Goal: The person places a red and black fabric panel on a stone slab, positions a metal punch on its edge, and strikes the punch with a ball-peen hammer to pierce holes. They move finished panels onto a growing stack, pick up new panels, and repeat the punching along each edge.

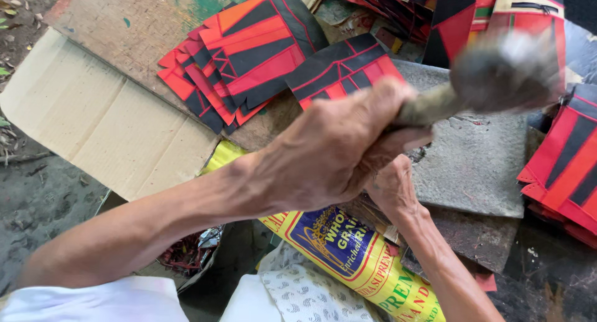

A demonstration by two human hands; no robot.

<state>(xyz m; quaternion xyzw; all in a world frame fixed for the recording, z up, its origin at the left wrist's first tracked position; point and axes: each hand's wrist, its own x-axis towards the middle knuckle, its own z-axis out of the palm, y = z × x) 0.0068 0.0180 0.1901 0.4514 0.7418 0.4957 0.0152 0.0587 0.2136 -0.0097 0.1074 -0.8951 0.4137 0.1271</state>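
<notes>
Hammer was raised, its blurred grey head at upper right above the slab, its handle running down-left into the left hand.

Left hand was closed tight around the handle end, fingers wrapped, knuckles up; head well clear of the fist, up and to the right.

Right hand lay lower, mostly hidden under the left fist, at the slab's near-left edge. Whether it gripped anything, cannot tell; it rested against the slab edge and the papers there.

Slab was grey, flat, rough, with small debris on top. A darker slab sat under it, jutting toward the viewer.

Red-and-black pieces lay fanned in a stack on a board, up-left of the hands. One more such piece lay just beside the slab's far-left corner. Others were piled at the right edge and along the top.

Yellow sack lay below the hands, running down-right. Cardboard lay flat at left, on bare ground. Patterned white cloth sat at the bottom.
</notes>
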